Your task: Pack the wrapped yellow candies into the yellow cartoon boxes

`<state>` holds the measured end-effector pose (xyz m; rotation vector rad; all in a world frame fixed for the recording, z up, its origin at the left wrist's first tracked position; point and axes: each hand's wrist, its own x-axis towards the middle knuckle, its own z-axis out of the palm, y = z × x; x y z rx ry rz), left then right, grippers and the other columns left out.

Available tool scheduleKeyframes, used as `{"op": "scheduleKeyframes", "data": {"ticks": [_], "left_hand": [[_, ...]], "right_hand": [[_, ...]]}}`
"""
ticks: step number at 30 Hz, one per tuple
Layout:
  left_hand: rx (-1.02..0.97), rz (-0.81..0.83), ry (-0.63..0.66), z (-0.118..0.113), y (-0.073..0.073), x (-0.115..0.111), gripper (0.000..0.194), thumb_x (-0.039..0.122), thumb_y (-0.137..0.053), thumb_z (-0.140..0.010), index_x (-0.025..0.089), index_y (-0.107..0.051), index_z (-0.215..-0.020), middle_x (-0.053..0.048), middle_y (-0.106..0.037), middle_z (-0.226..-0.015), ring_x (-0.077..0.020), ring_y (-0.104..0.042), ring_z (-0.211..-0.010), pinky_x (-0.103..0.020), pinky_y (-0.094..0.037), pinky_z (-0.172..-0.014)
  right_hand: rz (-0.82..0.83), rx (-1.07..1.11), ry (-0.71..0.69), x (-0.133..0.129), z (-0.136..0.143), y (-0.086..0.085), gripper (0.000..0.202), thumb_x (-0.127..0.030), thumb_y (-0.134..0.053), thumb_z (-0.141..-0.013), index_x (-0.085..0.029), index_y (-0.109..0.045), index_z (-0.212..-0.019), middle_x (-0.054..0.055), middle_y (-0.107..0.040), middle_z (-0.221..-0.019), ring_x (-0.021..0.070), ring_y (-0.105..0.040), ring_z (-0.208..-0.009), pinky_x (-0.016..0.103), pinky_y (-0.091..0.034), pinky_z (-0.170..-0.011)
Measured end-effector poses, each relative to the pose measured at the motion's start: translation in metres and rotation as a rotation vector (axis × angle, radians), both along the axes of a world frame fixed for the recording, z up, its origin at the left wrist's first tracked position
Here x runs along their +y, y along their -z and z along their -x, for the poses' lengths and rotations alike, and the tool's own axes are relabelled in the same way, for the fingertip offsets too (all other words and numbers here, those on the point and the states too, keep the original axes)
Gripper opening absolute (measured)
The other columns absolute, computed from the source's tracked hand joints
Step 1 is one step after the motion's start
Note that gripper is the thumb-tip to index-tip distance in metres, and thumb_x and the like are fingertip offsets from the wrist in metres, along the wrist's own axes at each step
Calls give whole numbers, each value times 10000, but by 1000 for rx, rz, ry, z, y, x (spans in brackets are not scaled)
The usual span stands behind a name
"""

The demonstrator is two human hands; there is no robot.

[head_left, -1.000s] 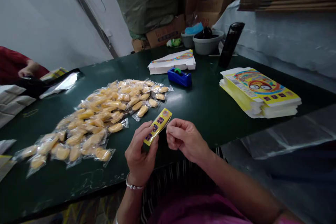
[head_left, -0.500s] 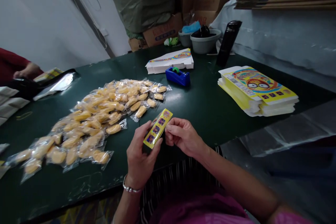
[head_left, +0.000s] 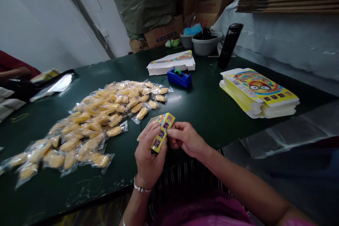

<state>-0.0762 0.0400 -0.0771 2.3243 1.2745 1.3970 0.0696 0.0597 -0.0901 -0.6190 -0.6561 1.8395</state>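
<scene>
A small yellow box (head_left: 161, 135) with dark pictures along its side is gripped in my left hand (head_left: 150, 155), fingers over its top and thumb below. My right hand (head_left: 188, 139) has its fingers pinched together at the box's right edge; whatever is between the fingertips is hidden. Left of my hands lies a heap of yellow pieces in clear wrappers (head_left: 91, 122). A blue tape dispenser (head_left: 179, 78) with a green roll stands beyond the box. To the right is a stack of flat yellow cartons (head_left: 261, 91).
White flattened cartons (head_left: 171, 62) lie behind the dispenser. Grey bowls (head_left: 206, 44) and a black upright object (head_left: 230, 45) stand at the back of the dark green table (head_left: 206, 102). At far left, another person's arm (head_left: 16, 73) is near a silvery bag.
My left hand has moved slightly right and turned the box, so its colourful top face now shows. My right hand stays at its edge. The other person's hand at far left has shifted left.
</scene>
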Motion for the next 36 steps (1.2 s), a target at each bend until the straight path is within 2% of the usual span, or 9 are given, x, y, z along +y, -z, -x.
{"op": "scheduleKeyframes", "data": {"ticks": [9, 13, 16, 21, 23, 25, 28, 32, 36], "left_hand": [[-160, 81, -99, -3, -14, -1, 374, 112, -670, -822, 226, -628, -1176, -29, -669, -1194, -144, -652, -1069, -232, -529, -936], [-294, 139, -90, -10, -27, -12, 405, 118, -693, -809, 279, -640, -1176, 20, -672, -1203, -103, -653, -1060, -151, -517, -911], [-431, 260, -63, -11, -36, -17, 381, 143, -713, -801, 298, -664, -1145, 36, -684, -1178, -99, -668, -1020, -138, -527, -881], [-683, 454, -23, 6, -55, -15, 308, 214, -776, -748, 259, -715, -1047, 7, -721, -1050, -122, -695, -878, -171, -566, -785], [-822, 580, -7, 14, -62, -12, 311, 243, -815, -696, 235, -728, -994, -11, -731, -981, -134, -698, -792, -189, -577, -700], [-923, 714, 25, 19, -64, -8, 351, 257, -843, -650, 237, -729, -981, -21, -735, -938, -146, -696, -745, -201, -572, -642], [-880, 810, 97, 21, -59, 0, 345, 275, -835, -661, 249, -738, -992, -41, -722, -1048, -184, -690, -880, -244, -565, -725], [-519, 918, 177, 26, -52, 14, 252, 362, -766, -754, 196, -763, -942, -52, -728, -971, -156, -653, -817, -210, -514, -688], [-420, 1073, 250, 39, -48, 22, 533, 457, -740, -767, 190, -646, -1219, -82, -701, -1089, -186, -646, -885, -242, -514, -737]], "right_hand": [[33, -149, -121, 13, 1, -10, 492, -493, -869, -555, -115, -589, -698, 27, -638, -638, 89, -545, -411, 170, -437, -365], [-30, -272, -71, 14, 4, -10, 564, -501, -869, -532, -144, -542, -821, 26, -653, -662, 121, -567, -421, 194, -442, -362], [-107, -360, -19, 15, 4, -1, 540, -518, -825, -587, -186, -434, -756, 1, -618, -612, 111, -528, -407, 202, -407, -366], [-313, -1016, 126, 19, -31, 13, 238, -204, -702, -677, -187, -469, -723, 1, -591, -650, 138, -538, -562, 263, -443, -534], [-342, -1112, 229, 21, -53, 7, 140, -136, -631, -688, -176, -517, -758, 31, -603, -712, 156, -550, -635, 299, -460, -625], [-382, -962, 258, 20, -67, -7, 171, -220, -614, -766, -166, -558, -918, 82, -637, -905, 188, -607, -778, 317, -497, -688], [-512, -651, 6, 10, -68, -33, 494, -332, -651, -826, -223, -484, -1278, 101, -576, -1228, 216, -636, -981, 323, -548, -755], [-591, -554, -225, 2, -49, -43, 399, -288, -663, -843, -191, -584, -1222, 54, -656, -1064, 202, -655, -943, 337, -548, -818], [-487, -449, -205, 12, -47, -28, 399, -301, -730, -792, -173, -613, -1152, 41, -686, -1002, 178, -663, -879, 301, -553, -764]]}}
